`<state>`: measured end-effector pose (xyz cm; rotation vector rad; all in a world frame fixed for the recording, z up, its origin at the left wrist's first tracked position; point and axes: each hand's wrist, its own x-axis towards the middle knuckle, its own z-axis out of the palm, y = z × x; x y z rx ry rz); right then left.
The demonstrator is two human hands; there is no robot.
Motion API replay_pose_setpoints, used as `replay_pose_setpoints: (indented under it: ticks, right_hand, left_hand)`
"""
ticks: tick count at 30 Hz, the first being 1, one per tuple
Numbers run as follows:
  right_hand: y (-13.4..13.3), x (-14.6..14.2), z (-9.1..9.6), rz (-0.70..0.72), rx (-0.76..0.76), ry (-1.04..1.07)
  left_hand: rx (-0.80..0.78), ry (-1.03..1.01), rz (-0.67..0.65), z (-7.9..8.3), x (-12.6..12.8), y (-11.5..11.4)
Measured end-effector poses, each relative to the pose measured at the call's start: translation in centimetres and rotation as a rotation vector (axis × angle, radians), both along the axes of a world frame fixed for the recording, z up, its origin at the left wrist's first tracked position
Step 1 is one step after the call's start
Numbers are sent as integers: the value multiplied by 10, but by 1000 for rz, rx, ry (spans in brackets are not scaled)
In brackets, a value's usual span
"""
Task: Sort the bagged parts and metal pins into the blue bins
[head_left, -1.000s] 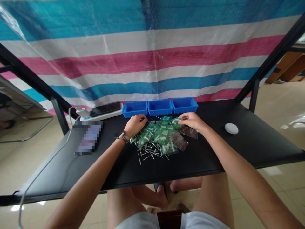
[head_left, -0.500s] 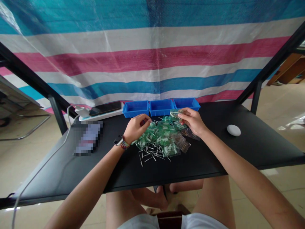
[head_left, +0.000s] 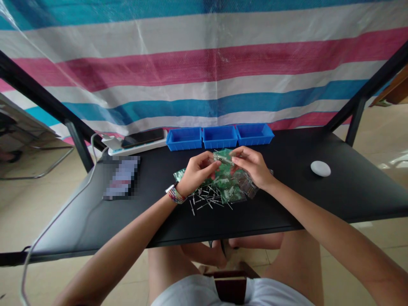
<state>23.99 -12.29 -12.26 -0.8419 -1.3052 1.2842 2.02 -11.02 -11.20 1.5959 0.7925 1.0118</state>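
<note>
Between my two hands, above the pile, is a small clear plastic bag (head_left: pixel 224 159) with light-coloured pieces inside. My left hand (head_left: pixel 200 170) pinches its left end between thumb and fingers. At the right end, my right hand (head_left: pixel 251 165) grips it the same way. Below lie several green-tinted plastic bags (head_left: pixel 232 193) of small parts, partly hidden by my hands. A bag of brownish pieces (head_left: pixel 247 183) rests under my right hand. Loose silver pop rivets (head_left: pixel 207 199) are scattered at the near side of the pile.
Three blue bins (head_left: pixel 219 137) stand in a row behind the pile. A white power strip (head_left: pixel 137 148) with a dark phone (head_left: pixel 143 138) on it is at the back left, a blurred-out phone (head_left: pixel 123 177) nearer. A white mouse (head_left: pixel 320 168) sits on the right of the black table (head_left: pixel 287 208).
My left hand has moved right and taken hold of the bag's left end. My right hand has lowered the bag slightly toward it. The camera view has shifted a little.
</note>
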Motion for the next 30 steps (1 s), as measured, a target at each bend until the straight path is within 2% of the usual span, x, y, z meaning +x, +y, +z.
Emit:
replay_pose_setpoints:
  ticks: [9,18,24,27,30]
  right_hand:
    - [3,5,4,-63,88,-124]
    - [6,8,-3,-9,-49,-25]
    - [6,8,-2,-64,37,-9]
    - [5,7,-1,-79,77,-45]
    - [4,7,-1,-85,131,-104]
  left_hand:
    - [17,46,29,-4,-1,3]
    - [7,-15,14,-5,0,0]
    - [30,39,101,-3,-1,2]
    - [5,39,83,-4,-2,2]
    - [-47,-53,41,-5,-3,1]
